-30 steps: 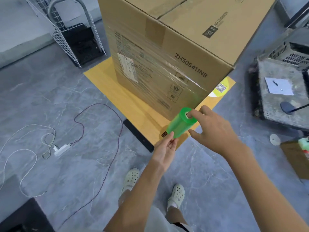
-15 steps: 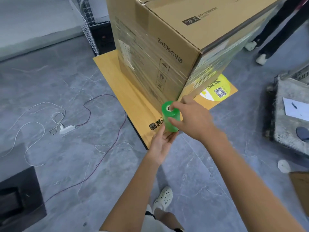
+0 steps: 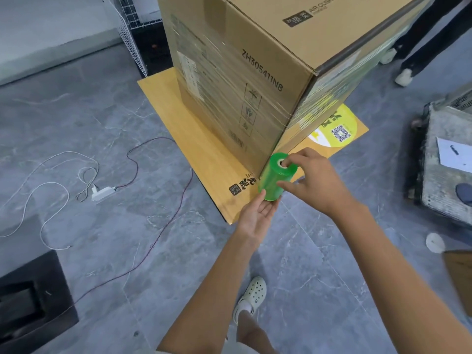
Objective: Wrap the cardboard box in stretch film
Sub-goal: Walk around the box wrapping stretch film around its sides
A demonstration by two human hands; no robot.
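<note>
Here we judge ourselves mid-wrap at the box [image 3: 237, 80] corner just beyond our hands: the right hand [image 3: 315, 183] pinches the roll [image 3: 274, 178], one finger in its core, the left hand [image 3: 256, 214] lies flat-fingered beneath it, and next we must carry it taut along the adjoining face.

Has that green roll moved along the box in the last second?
Yes. The green roll, held between the left hand and right hand, moved rightward along the printed side of the cardboard box to the foot of its near corner.
</note>
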